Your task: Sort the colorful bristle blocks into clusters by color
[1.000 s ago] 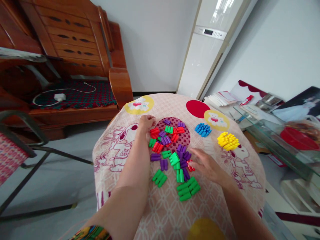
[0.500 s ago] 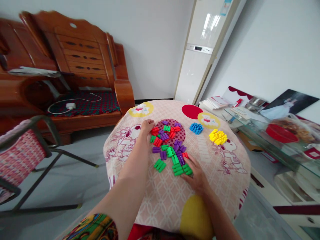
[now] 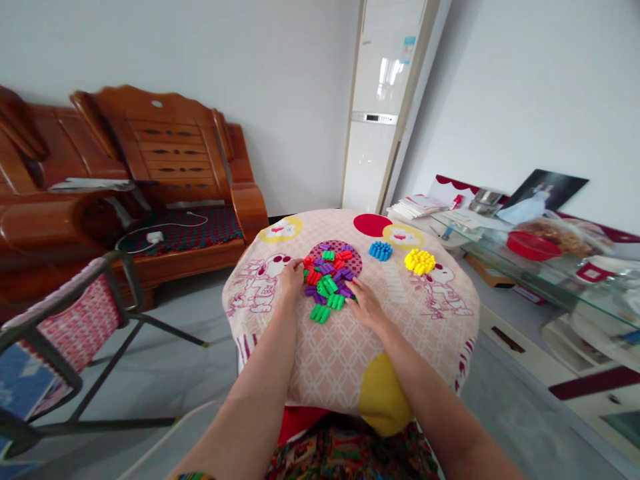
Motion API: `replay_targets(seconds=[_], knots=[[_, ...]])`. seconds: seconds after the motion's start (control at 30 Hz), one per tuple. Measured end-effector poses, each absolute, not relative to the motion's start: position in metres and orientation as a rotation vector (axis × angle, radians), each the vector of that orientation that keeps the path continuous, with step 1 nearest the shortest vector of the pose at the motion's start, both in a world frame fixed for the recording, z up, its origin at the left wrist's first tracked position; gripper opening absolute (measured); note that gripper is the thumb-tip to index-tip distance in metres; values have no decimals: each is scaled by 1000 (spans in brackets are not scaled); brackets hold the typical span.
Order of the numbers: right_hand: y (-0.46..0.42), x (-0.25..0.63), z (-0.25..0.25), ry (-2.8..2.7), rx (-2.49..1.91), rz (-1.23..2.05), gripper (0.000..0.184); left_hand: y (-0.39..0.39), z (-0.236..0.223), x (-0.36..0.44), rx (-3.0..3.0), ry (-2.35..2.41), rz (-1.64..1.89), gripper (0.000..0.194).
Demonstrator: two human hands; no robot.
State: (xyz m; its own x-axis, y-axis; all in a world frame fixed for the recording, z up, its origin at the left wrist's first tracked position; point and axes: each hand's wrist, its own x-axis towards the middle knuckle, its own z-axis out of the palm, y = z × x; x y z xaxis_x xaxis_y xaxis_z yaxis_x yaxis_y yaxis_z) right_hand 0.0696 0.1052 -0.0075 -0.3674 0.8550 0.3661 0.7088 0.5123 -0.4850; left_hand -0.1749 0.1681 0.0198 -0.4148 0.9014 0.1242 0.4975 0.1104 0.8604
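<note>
Lying between the left hand and the right hand in the head view, a pile of red, purple and green plastic blocks is stretched from near to far. Its front green blocks are set closer to the right hand, loosely spread at the right edge; whether anything is gripped by the left, opposite, cannot be told.
</note>
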Motion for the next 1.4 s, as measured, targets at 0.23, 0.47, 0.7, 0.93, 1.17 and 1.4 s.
replay_targets(seconds=[0.23,0.47,0.7,0.93,1.17,1.4], knots=[[100,91,-10,-1931,-1222,285,42,142,23,-162,1379,1983,1311,40],[96,85,-2,-2047,-1365,199,36,129,27,-156,1615,1882,1243,31],[87,83,6,-2075,-1400,207,51,124,26,-154,1689,1816,1279,28],[82,89,16,-1999,-1702,46,23,134,15,-160,1771,1918,1161,21],[83,107,25,-1738,-1989,2,29,133,18,-160,1787,1932,1129,20],[90,129,15,-1586,-1898,21,24,131,20,-159,1789,1929,1137,22]])
